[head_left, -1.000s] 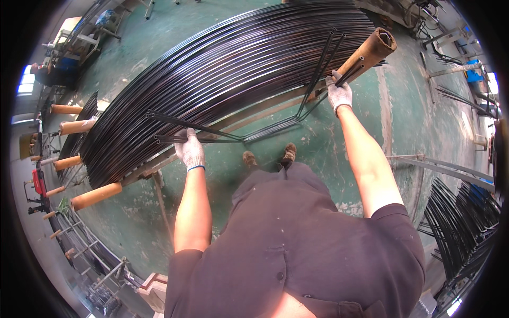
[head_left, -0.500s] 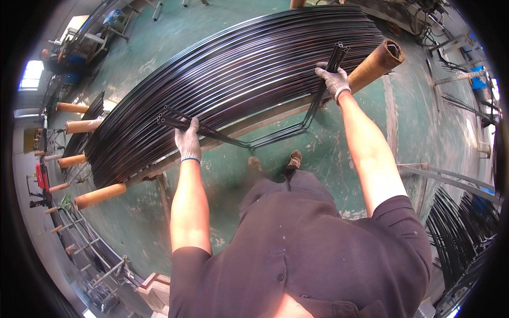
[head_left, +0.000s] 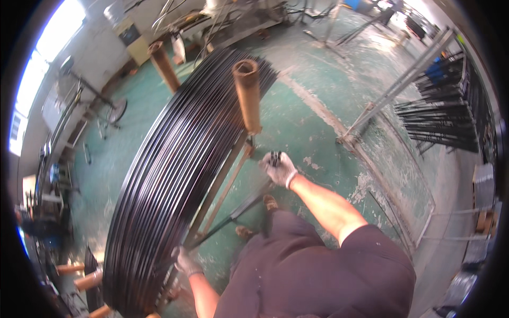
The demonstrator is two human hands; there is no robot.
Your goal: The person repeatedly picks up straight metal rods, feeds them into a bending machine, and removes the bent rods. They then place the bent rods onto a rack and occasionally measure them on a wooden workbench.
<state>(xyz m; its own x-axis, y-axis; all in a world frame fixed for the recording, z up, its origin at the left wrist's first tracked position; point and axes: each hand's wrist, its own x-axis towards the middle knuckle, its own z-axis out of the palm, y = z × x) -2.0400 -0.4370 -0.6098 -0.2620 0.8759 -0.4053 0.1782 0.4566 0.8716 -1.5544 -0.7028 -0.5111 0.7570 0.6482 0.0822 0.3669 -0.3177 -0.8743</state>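
Several black metal tubes, bent into a U, hang between my two gloved hands. My right hand is closed around one end of the bundle, with the dark tube tips showing above the fist. My left hand grips the other end beside the large stack of black tubes. Blur hides the fingers of the left hand in part. The stack lies on a metal rack to my left, and the bundle's bend hangs in front of my legs.
Brown cylindrical posts stand up at the stack's far end, another post behind. More black tubes rest on a rack at the far right. A grey metal beam rises near them. A pedestal fan stands at the left.
My view and body have turned to the right. The tube bundle, still in both hands, has moved from over the stack's near edge toward its right side.
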